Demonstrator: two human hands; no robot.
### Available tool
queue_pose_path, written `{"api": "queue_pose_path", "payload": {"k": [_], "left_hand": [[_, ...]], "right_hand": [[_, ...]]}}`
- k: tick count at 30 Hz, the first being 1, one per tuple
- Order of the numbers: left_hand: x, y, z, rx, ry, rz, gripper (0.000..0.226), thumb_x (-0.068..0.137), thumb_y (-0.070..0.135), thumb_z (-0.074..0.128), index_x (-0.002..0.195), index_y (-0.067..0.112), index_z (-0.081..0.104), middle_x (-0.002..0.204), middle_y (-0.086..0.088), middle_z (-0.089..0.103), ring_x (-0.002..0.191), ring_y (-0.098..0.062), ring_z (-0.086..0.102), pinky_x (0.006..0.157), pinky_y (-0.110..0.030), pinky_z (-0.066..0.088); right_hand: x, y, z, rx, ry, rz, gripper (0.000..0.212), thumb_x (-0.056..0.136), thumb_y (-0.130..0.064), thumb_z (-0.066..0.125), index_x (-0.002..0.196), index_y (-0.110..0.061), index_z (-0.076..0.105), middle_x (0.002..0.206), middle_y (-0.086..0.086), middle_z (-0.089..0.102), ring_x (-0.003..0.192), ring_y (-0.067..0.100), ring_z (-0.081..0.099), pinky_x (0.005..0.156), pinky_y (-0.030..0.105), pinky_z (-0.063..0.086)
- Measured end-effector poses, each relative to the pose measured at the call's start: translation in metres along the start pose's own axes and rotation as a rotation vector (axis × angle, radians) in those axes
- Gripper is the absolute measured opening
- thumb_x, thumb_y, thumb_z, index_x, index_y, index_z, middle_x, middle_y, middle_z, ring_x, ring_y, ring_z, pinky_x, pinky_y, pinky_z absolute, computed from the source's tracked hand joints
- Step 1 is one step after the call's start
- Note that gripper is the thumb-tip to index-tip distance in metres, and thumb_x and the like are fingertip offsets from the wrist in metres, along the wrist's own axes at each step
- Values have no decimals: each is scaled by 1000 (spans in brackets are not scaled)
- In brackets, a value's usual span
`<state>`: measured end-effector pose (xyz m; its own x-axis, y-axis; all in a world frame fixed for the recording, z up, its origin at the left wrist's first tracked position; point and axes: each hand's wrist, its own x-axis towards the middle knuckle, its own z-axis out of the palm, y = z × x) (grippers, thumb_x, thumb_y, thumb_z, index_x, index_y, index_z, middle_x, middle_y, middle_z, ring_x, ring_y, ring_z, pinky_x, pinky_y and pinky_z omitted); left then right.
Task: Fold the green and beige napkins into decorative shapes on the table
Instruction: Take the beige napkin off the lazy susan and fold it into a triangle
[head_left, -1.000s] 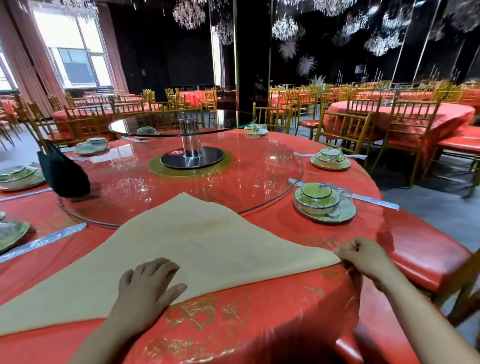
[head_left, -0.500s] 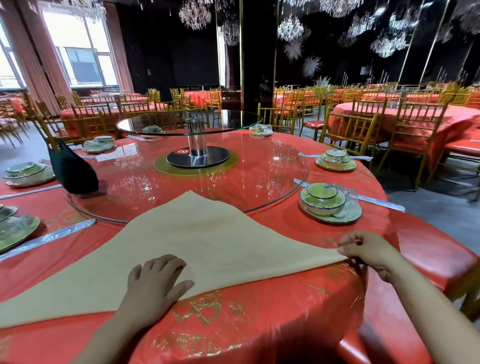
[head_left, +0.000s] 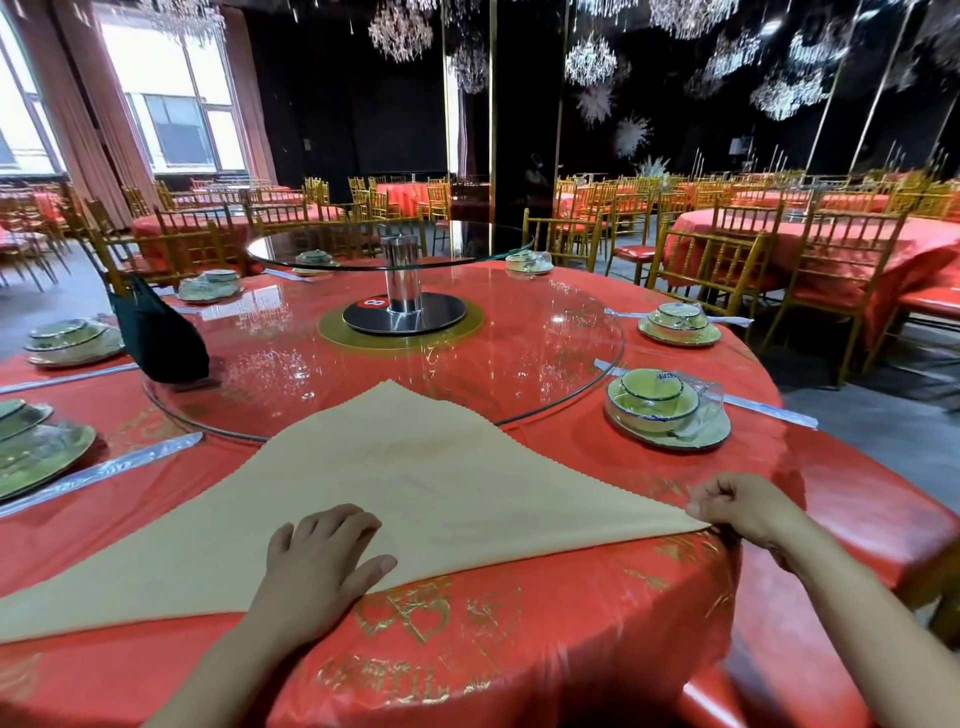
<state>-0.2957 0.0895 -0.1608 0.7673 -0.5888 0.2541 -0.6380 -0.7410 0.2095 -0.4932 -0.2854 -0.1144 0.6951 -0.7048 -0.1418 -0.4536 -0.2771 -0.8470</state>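
A beige napkin (head_left: 415, 483) lies flat as a wide triangle on the red tablecloth (head_left: 519, 649), its peak reaching onto the glass turntable (head_left: 545, 338). My left hand (head_left: 317, 566) rests flat on the napkin's near edge, fingers spread. My right hand (head_left: 737, 506) pinches the napkin's right corner at the table's rim. A dark green napkin (head_left: 156, 332) stands folded upright at the left on the turntable's edge.
A wrapped green bowl-and-plate setting (head_left: 667, 410) sits just right of the napkin, another (head_left: 678, 325) behind it, more at the left (head_left: 36, 441). Wrapped chopsticks (head_left: 104, 470) lie at left. A red chair seat (head_left: 857, 519) is under my right arm.
My right hand has kept hold of the corner with only a slight shift. The left hand stays pressed on the near edge. The view has moved a little.
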Motion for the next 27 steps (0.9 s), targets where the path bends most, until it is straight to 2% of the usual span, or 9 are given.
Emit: {"api": "queue_pose_path", "payload": {"k": [5, 8, 12, 14, 16, 18, 21, 24, 27], "left_hand": [[0, 3, -3, 17, -18, -10, 110, 50, 90, -19, 125, 40, 45, 135, 21, 39, 128, -8, 33, 103, -37, 20], [0, 7, -6, 33, -49, -3, 111, 50, 89, -22, 125, 38, 43, 136, 20, 37, 129, -9, 31, 104, -39, 19], [-3, 9, -2, 75, -35, 51, 109, 57, 87, -17, 125, 30, 45, 137, 10, 40, 128, -19, 35, 102, -45, 20], [-2, 8, 0, 76, -45, 48, 105, 60, 87, -15, 125, 31, 45, 137, 9, 41, 127, -20, 36, 102, -49, 21], [-1, 7, 1, 77, -59, 44, 93, 66, 85, -9, 121, 32, 45, 133, 8, 45, 124, -21, 41, 99, -53, 24], [-2, 7, 4, 83, -63, 42, 73, 77, 80, 2, 115, 33, 44, 125, 7, 53, 115, -24, 51, 92, -58, 32], [-2, 8, 6, 84, -56, 39, 67, 78, 71, 13, 121, 31, 45, 129, 5, 51, 119, -26, 48, 93, -62, 32], [-1, 8, 6, 95, -32, 33, 73, 74, 73, 9, 123, 32, 42, 133, 6, 45, 125, -25, 41, 97, -62, 26], [-1, 10, 3, 98, -110, 13, 107, 54, 87, -17, 131, 33, 34, 141, 11, 32, 133, -20, 26, 104, -58, 17]], "right_hand": [[11, 10, 4, -95, 62, -25, 15, 79, -2, 70, 68, -5, 59, 67, 11, 55, 64, 20, 45, 59, 29, 32], [7, 0, 11, -405, 150, -74, 22, 83, -18, 67, 67, -12, 53, 70, 5, 55, 72, 25, 50, 61, 32, 35], [-15, -32, 80, -675, 487, -623, 18, 67, -11, 77, 79, -5, 64, 81, 16, 60, 78, 40, 57, 67, 42, 50], [-37, -55, 142, -616, 333, -855, 8, 69, -18, 63, 66, -15, 57, 69, 6, 53, 66, 34, 58, 52, 33, 46], [-56, -79, 200, -589, 183, -932, 13, 77, -24, 46, 72, -16, 56, 76, 5, 52, 73, 30, 58, 55, 32, 45], [-65, -95, 239, -601, 15, -875, 23, 90, -19, 44, 105, -7, 57, 116, 15, 53, 109, 34, 50, 87, 39, 43], [-63, -101, 251, -672, -191, -740, 48, 101, -35, 22, 141, -9, 31, 155, 11, 13, 144, 22, 9, 115, 35, 8], [-59, -96, 244, -683, -250, -676, 103, 63, -64, -19, 148, -14, 11, 158, 6, -4, 145, 16, -8, 115, 31, -6], [-56, -91, 236, -729, -270, -655, 119, 47, -70, -27, 149, -18, 3, 157, 4, -11, 144, 14, -15, 114, 32, -11]]}}
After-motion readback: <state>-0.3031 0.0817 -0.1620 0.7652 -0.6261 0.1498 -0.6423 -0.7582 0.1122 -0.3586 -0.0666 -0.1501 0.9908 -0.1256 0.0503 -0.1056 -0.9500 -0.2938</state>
